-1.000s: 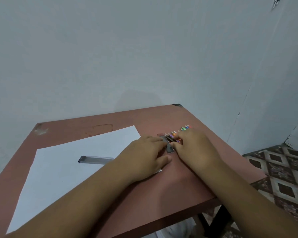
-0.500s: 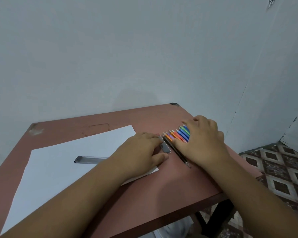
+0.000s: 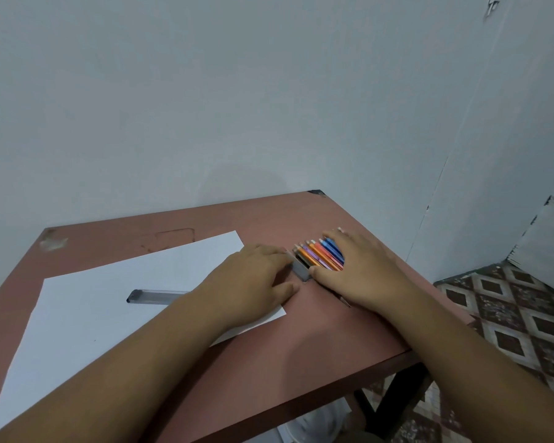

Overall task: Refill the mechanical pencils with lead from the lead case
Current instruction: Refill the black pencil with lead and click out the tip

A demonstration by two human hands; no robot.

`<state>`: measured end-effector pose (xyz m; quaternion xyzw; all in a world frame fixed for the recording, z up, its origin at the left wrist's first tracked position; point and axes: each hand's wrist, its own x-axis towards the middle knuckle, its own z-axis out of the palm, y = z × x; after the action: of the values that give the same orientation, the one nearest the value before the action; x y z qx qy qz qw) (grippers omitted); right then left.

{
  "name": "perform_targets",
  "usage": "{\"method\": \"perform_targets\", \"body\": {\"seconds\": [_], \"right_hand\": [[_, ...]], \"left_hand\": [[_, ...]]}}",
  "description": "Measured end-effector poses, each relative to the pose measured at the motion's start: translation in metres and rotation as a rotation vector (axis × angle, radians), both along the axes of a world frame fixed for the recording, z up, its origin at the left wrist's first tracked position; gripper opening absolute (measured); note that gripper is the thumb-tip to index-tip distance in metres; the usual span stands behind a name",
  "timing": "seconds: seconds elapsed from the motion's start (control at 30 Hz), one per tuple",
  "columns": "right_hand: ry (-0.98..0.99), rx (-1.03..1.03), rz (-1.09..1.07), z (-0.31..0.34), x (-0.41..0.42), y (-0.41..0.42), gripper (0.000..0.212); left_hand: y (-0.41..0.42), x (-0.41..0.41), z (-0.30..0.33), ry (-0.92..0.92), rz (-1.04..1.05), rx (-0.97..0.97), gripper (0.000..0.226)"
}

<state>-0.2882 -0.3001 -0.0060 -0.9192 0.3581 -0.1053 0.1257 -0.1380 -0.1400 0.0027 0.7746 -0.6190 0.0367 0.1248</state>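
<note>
left hand (image 3: 253,279) lay on paper's (image 3: 109,302) 3 o'clock edge, fingers curled against grey case (image 3: 299,269), grip unclear | right hand (image 3: 362,270) flat, fingers straight, pressing on pencils (image 3: 320,255) at case's 3 o'clock | second clear case (image 3: 154,296) on paper, at left hand's 9 o'clock | all on table (image 3: 301,340)

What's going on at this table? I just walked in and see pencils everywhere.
A person is sorting things out for a pencil refill. The right hand lies flat over a row of coloured mechanical pencils on the reddish table. The left hand rests on a small grey case beside them. A long clear tube lies untouched on the white paper. No pencil has been opened yet.
</note>
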Motion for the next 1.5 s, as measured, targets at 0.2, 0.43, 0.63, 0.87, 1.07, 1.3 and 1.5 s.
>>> {"method": "perform_targets", "body": {"seconds": [0.2, 0.43, 0.63, 0.87, 1.07, 1.3, 1.5], "right_hand": [[0.027, -0.001, 0.051, 0.004, -0.001, -0.006, 0.071], [0.093, -0.071, 0.051, 0.004, 0.001, -0.005, 0.07], [0.104, -0.121, 0.058, 0.006, 0.009, -0.006, 0.061], [0.151, -0.155, 0.104, 0.012, 0.016, -0.004, 0.061], [0.102, -0.092, 0.133, 0.015, 0.018, -0.006, 0.066], [0.055, -0.062, 0.165, 0.014, 0.025, -0.009, 0.058], [0.085, -0.047, 0.165, 0.018, 0.033, -0.012, 0.062]], "left_hand": [[-0.001, 0.004, -0.001, -0.01, -0.009, 0.004, 0.049], [-0.003, 0.008, 0.0, 0.004, 0.006, 0.02, 0.043], [-0.003, 0.008, -0.001, 0.008, 0.006, 0.02, 0.043], [-0.002, 0.009, 0.0, 0.025, -0.006, 0.024, 0.045], [-0.003, 0.01, -0.001, 0.028, -0.013, 0.012, 0.042], [-0.001, 0.011, 0.001, 0.035, -0.032, 0.008, 0.042], [-0.002, 0.012, 0.003, 0.033, -0.012, 0.012, 0.037]]}}
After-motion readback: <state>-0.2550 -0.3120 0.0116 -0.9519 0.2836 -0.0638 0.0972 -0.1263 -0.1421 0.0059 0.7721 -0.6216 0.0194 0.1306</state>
